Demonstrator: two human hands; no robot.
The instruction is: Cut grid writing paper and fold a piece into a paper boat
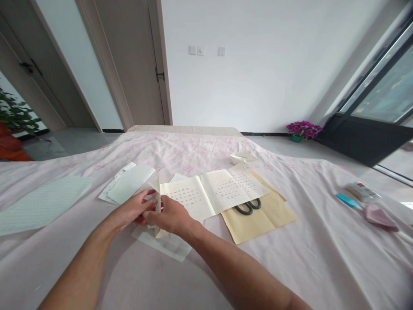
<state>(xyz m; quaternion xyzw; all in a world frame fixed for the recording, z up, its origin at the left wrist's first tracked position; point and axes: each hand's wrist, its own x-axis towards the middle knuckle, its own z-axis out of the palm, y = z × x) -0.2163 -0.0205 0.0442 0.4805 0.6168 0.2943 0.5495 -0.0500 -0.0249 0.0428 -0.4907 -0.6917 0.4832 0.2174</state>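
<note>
As my head view catalogues it, item one is a long written sheet [209, 193], creased into panels, lying across the centre of the frame with its left-end panel standing upright. State of hands: right hand [171, 213] pinching that upright panel, thumb to one side, fingers to the other; left hand [138, 209] close against it, fingers curled, though I cannot tell whether they grip.

Handling, by my judgement: very light, limp between folds, stiffer along the creases, easily torn or dented. I would take hold by the outer edges or along a fold, with flat fingertips, and spare the inked face.

Beneath and around: a loose sheet [166, 246] under the hands, lower centre; a tan paper [267, 217], right of centre, partly covered by the written sheet; scissors [245, 213], black handles showing, blades hidden from me; folded papers [137, 183], left of centre; a lined sheet [45, 204], far left; a small pale paper piece [247, 158], above centre right; a blue item [346, 199] and a pink item [380, 217], far right. Ground: patterned pink cloth [238, 275].
</note>
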